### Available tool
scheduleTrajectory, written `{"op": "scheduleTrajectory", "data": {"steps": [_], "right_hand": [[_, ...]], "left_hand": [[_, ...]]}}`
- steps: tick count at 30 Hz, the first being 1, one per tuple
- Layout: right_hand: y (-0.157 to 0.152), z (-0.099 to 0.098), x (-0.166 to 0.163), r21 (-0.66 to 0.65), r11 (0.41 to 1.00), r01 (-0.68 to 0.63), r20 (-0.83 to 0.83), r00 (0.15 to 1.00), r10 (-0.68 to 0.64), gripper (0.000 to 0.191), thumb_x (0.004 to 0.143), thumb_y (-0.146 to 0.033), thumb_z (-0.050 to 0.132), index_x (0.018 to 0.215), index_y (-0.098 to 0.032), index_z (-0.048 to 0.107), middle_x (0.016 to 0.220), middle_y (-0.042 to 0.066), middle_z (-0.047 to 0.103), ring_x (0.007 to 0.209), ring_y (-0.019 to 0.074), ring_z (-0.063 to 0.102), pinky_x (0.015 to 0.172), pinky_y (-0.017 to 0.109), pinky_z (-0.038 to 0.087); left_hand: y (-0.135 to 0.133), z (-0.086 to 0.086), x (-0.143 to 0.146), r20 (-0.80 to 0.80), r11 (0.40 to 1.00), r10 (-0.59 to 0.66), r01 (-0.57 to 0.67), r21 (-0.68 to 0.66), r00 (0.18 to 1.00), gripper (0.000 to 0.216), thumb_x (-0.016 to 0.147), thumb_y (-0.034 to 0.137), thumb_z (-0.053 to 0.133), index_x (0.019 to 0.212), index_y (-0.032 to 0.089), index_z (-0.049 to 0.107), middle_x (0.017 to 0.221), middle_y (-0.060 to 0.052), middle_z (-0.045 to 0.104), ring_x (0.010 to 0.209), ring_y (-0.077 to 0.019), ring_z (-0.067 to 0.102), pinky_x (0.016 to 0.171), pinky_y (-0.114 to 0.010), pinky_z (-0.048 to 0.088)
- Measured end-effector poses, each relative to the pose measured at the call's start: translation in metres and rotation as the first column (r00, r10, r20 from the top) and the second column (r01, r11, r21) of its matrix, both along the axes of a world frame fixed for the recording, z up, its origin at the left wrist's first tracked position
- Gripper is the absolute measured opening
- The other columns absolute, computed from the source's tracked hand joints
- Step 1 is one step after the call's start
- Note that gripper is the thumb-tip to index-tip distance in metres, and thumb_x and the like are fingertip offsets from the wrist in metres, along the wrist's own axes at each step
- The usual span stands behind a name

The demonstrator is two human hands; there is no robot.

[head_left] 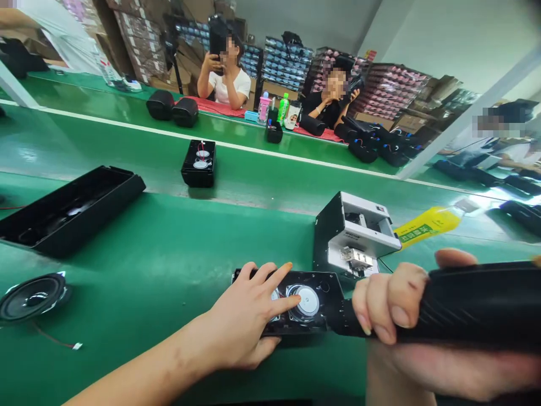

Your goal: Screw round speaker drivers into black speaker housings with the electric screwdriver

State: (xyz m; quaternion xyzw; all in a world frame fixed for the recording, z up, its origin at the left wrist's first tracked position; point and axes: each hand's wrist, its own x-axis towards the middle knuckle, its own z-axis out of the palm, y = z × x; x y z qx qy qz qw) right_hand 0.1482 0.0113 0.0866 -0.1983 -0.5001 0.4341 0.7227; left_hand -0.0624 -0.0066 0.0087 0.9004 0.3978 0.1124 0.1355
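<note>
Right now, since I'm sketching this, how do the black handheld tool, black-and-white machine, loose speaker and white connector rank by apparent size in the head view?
1. Black handheld tool, though its nearness to the camera enlarges it
2. Black-and-white machine
3. Loose speaker
4. White connector

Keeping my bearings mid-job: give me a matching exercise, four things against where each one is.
1. left hand
2. right hand
3. loose speaker
4. yellow bottle

A. wrapped around a black tool
B. partly hidden behind the machine
C. on the green surface, lead ending in a white connector
D. spread over the black box

Pairs: 1-D; 2-A; 3-C; 4-B
</note>
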Motion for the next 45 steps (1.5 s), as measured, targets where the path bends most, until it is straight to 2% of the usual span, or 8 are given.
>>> {"op": "scheduleTrajectory", "data": {"steps": [5, 8, 15, 20, 26, 32, 39, 45], "right_hand": [[0.001, -0.025, -0.005, -0.046, 0.996, -0.078, 0.069, 0.994, 0.081, 0.069, 0.087, -0.089, 0.056, 0.125, -0.034, 0.073, 0.059, -0.007, 0.054, 0.032, 0.01, 0.039, 0.029, 0.025, 0.038], [0.003, -0.035, -0.004, -0.047, 0.995, -0.091, 0.077, 0.993, 0.094, 0.071, 0.086, -0.09, 0.055, 0.126, -0.034, 0.073, 0.06, -0.007, 0.054, 0.034, 0.0099, 0.041, 0.031, 0.024, 0.04], [0.008, -0.043, -0.008, -0.047, 0.994, -0.098, 0.084, 0.991, 0.101, 0.069, 0.087, -0.088, 0.056, 0.125, -0.033, 0.072, 0.06, -0.007, 0.054, 0.034, 0.0094, 0.042, 0.032, 0.023, 0.04], [0.01, -0.048, -0.006, -0.085, 0.989, -0.124, 0.072, 0.989, 0.131, 0.063, 0.084, -0.082, 0.068, 0.123, -0.032, 0.072, 0.062, -0.007, 0.056, 0.036, 0.01, 0.045, 0.035, 0.024, 0.042], [0.004, -0.049, -0.012, -0.082, 0.988, -0.128, 0.098, 0.986, 0.135, 0.071, 0.083, -0.09, 0.06, 0.123, -0.033, 0.072, 0.062, -0.008, 0.056, 0.036, 0.0099, 0.045, 0.035, 0.023, 0.043], [-0.004, -0.053, -0.018, -0.026, 0.976, -0.217, 0.158, 0.963, 0.219, 0.049, 0.1, -0.071, 0.055, 0.119, -0.031, 0.074, 0.062, -0.005, 0.057, 0.038, 0.0116, 0.048, 0.035, 0.023, 0.043], [-0.007, -0.058, -0.016, -0.021, 0.965, -0.26, 0.167, 0.951, 0.26, 0.056, 0.09, -0.079, 0.064, 0.114, -0.031, 0.077, 0.059, -0.004, 0.059, 0.036, 0.0143, 0.051, 0.035, 0.026, 0.045], [-0.012, -0.059, -0.016, -0.035, 0.969, -0.244, 0.172, 0.954, 0.247, 0.037, 0.097, -0.063, 0.067, 0.111, -0.032, 0.079, 0.054, -0.002, 0.058, 0.033, 0.0176, 0.049, 0.031, 0.029, 0.04]], "left_hand": [[0.001, 0.006, 0.001, -0.012, 1.0, -0.011, 0.012, 0.006, 1.0, 0.064, 0.086, 0.043, 0.074, 0.147, 0.034, 0.056, 0.173, -0.018, 0.031, 0.145, -0.0434, 0.046, 0.111, -0.068, 0.038], [0.002, 0.009, 0.001, -0.025, 1.0, -0.014, 0.015, 0.002, 1.0, 0.063, 0.087, 0.041, 0.074, 0.147, 0.033, 0.057, 0.173, -0.017, 0.032, 0.144, -0.0434, 0.047, 0.111, -0.068, 0.039], [0.003, 0.006, 0.0, -0.032, 1.0, -0.026, 0.026, 0.01, 0.999, 0.066, 0.087, 0.042, 0.073, 0.15, 0.035, 0.054, 0.174, -0.018, 0.029, 0.145, -0.0444, 0.045, 0.108, -0.068, 0.04], [0.004, 0.005, 0.001, -0.038, 1.0, -0.026, 0.027, 0.016, 0.999, 0.067, 0.088, 0.044, 0.073, 0.152, 0.034, 0.053, 0.174, -0.018, 0.029, 0.145, -0.045, 0.045, 0.108, -0.068, 0.04], [0.004, 0.009, 0.0, -0.043, 0.999, -0.034, 0.034, 0.015, 0.999, 0.065, 0.09, 0.045, 0.072, 0.151, 0.033, 0.054, 0.173, -0.018, 0.03, 0.144, -0.0442, 0.045, 0.108, -0.066, 0.04], [0.003, 0.014, 0.001, -0.063, 0.999, -0.042, 0.043, 0.022, 0.997, 0.06, 0.087, 0.045, 0.073, 0.144, 0.031, 0.059, 0.166, -0.018, 0.038, 0.137, -0.044, 0.049, 0.102, -0.064, 0.044], [0.002, 0.016, 0.003, -0.1, 0.996, -0.058, 0.064, 0.06, 0.993, 0.06, 0.091, 0.043, 0.067, 0.147, 0.027, 0.056, 0.163, -0.022, 0.039, 0.133, -0.0438, 0.051, 0.1, -0.064, 0.045], [0.001, 0.016, 0.003, -0.092, 0.996, -0.065, 0.069, 0.049, 0.994, 0.059, 0.091, 0.042, 0.067, 0.147, 0.026, 0.055, 0.164, -0.022, 0.038, 0.133, -0.0429, 0.05, 0.101, -0.065, 0.046]]}}
